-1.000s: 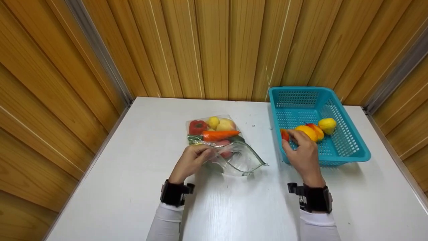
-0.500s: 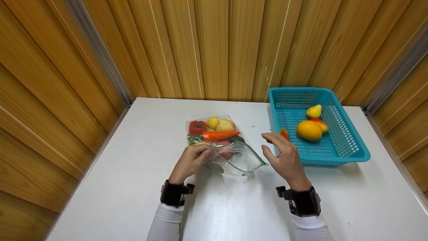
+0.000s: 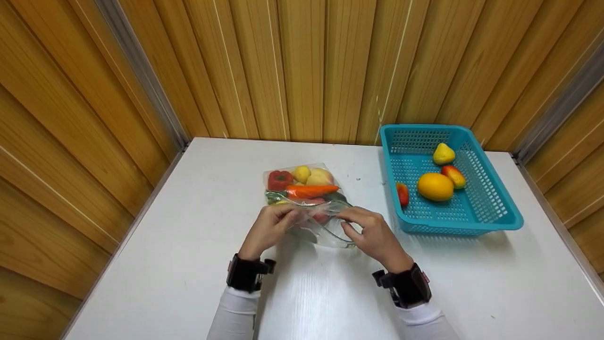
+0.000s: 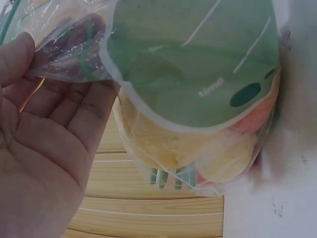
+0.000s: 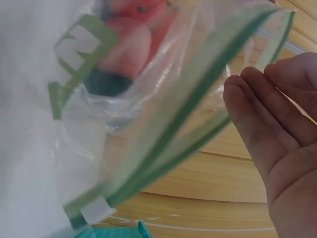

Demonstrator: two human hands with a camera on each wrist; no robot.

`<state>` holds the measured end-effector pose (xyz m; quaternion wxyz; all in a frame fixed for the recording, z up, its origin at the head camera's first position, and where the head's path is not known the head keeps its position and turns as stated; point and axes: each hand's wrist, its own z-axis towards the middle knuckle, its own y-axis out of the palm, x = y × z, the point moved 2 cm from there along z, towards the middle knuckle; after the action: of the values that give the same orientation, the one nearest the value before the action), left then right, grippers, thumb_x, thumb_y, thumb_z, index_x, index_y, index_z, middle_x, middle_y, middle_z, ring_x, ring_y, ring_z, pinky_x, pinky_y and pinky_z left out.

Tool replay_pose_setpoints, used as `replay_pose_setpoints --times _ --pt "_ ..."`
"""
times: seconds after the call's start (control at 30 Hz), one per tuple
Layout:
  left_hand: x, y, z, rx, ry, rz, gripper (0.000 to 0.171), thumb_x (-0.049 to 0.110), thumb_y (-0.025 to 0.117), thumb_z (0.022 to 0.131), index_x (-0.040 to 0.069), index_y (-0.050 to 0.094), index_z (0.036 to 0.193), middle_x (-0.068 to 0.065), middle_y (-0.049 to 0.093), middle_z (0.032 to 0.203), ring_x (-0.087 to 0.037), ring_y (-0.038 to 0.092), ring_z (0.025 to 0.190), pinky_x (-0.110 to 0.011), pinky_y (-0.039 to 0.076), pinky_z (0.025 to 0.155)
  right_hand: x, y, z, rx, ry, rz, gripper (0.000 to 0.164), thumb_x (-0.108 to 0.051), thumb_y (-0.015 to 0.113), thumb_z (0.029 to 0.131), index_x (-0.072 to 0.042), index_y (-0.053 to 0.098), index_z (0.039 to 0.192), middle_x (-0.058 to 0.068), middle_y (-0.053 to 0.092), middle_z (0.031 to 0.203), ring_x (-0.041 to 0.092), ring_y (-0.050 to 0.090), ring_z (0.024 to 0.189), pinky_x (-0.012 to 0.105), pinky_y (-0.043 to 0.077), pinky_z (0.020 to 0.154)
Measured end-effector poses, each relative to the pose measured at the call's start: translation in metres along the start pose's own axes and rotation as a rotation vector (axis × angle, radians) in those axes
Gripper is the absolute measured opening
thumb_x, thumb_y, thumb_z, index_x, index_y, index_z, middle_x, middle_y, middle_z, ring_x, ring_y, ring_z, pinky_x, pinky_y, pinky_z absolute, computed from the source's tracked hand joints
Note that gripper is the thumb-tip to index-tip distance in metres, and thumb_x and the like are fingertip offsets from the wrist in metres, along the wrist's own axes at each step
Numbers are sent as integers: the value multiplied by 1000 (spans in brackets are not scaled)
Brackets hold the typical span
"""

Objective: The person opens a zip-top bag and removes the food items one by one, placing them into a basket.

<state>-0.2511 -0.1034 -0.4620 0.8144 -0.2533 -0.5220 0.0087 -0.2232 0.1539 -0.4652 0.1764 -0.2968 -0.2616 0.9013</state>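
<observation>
A clear zip bag with a green-edged mouth lies mid-table, its mouth toward the person. It holds a red bell pepper, a carrot and several other fruits and vegetables. My left hand pinches the left side of the bag's mouth between thumb and fingers, also in the left wrist view. Over the right side of the mouth is my right hand, its thumb and fingers apart. In the right wrist view its fingers are at the green zip rim; whether they touch it I cannot tell.
To the right stands a turquoise basket. Inside lie a large orange-yellow fruit, a red-yellow fruit, a yellow pear-like fruit and a small red fruit. Wood-panelled walls bound the white table.
My right hand has left the red fruit in the basket and moved left to the bag's mouth. The basket's fruits have shifted, the yellow one toward the back. My left hand stays in place.
</observation>
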Motion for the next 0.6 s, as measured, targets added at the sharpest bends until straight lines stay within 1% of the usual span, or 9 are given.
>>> replay_pose_setpoints --times 0.07,0.17,0.23,0.3,0.37,0.5,0.6 --pt "1 -1 -1 10 9 10 22 19 64 102 8 78 116 -3 77 111 -15 69 92 -27 56 82 2 6 -1 -37 17 12 25 10 78 83 1 76 106 12 76 103 27 72 95 43 60 82" --pt "2 -2 -2 30 32 47 20 18 65 102 8 79 111 -3 77 107 -12 62 89 -26 52 81 5 14 -2 -96 46 34 23 9 76 85 0 76 106 12 76 105 27 72 97 43 60 82" --pt "2 -2 -2 32 39 50 19 17 65 102 6 79 108 -4 76 103 -11 59 87 -26 50 80 7 19 -3 -131 63 36 22 8 75 86 0 76 106 12 76 105 27 71 97 44 60 82" --pt "3 -2 -2 33 39 46 19 16 64 103 5 79 107 -4 76 102 -11 60 87 -26 50 80 9 25 -4 -163 83 30 22 7 75 86 1 75 107 13 75 106 28 71 98 45 59 84" --pt "3 -2 -2 34 39 44 19 15 64 103 5 79 105 -5 76 100 -11 60 86 -25 51 80 11 32 -4 -192 94 19 24 6 74 87 3 74 111 14 75 110 30 71 102 47 58 87" --pt "4 -2 -2 38 50 53 18 14 64 103 5 79 101 -6 75 95 -12 61 83 -25 50 76 13 44 -4 -231 78 -26 35 6 72 88 4 72 123 17 74 120 33 70 111 49 56 93" --pt "5 -2 -1 38 57 61 18 14 64 103 6 79 98 -5 74 90 -12 60 82 -25 49 75 13 51 -4 -221 47 -78 39 7 72 88 4 70 126 17 73 123 33 70 111 48 57 92"
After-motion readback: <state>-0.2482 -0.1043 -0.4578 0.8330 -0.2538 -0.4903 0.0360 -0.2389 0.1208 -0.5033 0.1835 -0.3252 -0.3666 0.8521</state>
